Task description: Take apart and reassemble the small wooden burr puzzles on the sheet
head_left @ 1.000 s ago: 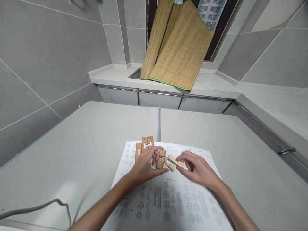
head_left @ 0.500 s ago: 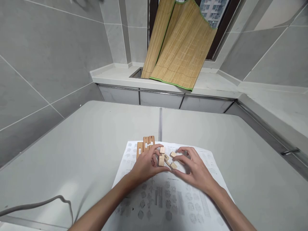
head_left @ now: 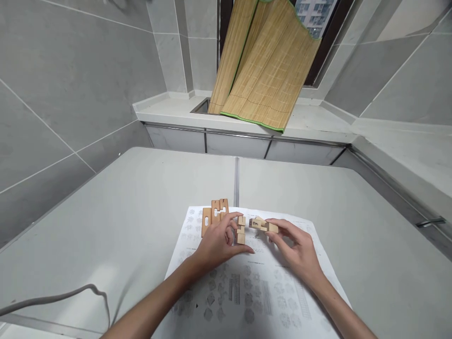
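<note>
My left hand (head_left: 219, 239) is closed around a notched, light wooden piece (head_left: 240, 230) that stands over the printed sheet (head_left: 226, 292). Between the thumb and fingers of my right hand (head_left: 294, 242) is another light wooden piece (head_left: 261, 225), with a dark "3" on its side. A small gap separates the two light pieces. Several darker slotted wooden pieces (head_left: 206, 222) lie at the sheet's top left, just beyond my left hand, which covers part of them.
The sheet lies on a pale table (head_left: 148, 202) with a seam down its middle. A grey cable (head_left: 52, 299) runs at the lower left. Behind the table, a bamboo mat (head_left: 264, 70) rests on a white ledge (head_left: 169, 107) below a window.
My right hand has moved right and lifted the "3" piece away from the one at my left hand. My left hand has barely moved.
</note>
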Tool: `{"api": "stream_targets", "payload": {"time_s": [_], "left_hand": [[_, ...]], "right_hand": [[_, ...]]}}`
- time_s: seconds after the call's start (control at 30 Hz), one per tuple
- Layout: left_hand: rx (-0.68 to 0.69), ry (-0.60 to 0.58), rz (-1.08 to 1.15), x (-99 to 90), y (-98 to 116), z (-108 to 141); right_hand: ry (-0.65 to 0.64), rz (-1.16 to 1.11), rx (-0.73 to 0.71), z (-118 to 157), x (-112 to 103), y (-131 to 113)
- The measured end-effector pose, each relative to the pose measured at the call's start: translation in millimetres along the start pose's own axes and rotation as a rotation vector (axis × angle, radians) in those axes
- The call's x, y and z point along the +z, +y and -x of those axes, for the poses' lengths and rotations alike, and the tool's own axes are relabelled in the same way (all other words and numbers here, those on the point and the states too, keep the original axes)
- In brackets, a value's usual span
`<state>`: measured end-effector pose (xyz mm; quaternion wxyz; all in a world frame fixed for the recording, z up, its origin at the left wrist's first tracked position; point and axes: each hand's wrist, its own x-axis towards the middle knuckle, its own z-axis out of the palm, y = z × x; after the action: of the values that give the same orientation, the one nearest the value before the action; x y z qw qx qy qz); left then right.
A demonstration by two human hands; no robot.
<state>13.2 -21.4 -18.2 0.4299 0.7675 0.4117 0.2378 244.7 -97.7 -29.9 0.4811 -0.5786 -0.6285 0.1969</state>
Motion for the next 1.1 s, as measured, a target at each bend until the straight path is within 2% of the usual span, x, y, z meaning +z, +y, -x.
{"api": "stream_targets", "payload": {"time_s": [0.17,0.33,0.43,0.7,0.97,1.1], "left_hand": [[-0.035,-0.126,0.089,2.3,6,2],[-0.057,-0.133,0.201,2.9,9,4],[-0.073,-0.127,0.265,2.7,10,3],[-0.045,-0.113,0.358,2.4,8,2],[-0.068,-0.155,0.405,2.2,10,4],[-0.081,-0.139,0.452,2.2,10,4]], "right_hand": [[-0.002,-0.062,-0.137,7,14,-10],[-0.08,-0.03,-0.309,10,20,-12],[-0.1,-0.024,-0.324,11,19,-12],[0.018,0.004,-0.297,11,18,-17],[0.047,0.005,-0.419,11,18,-15],[0.016,-0.004,-0.475,11,18,-17]]}}
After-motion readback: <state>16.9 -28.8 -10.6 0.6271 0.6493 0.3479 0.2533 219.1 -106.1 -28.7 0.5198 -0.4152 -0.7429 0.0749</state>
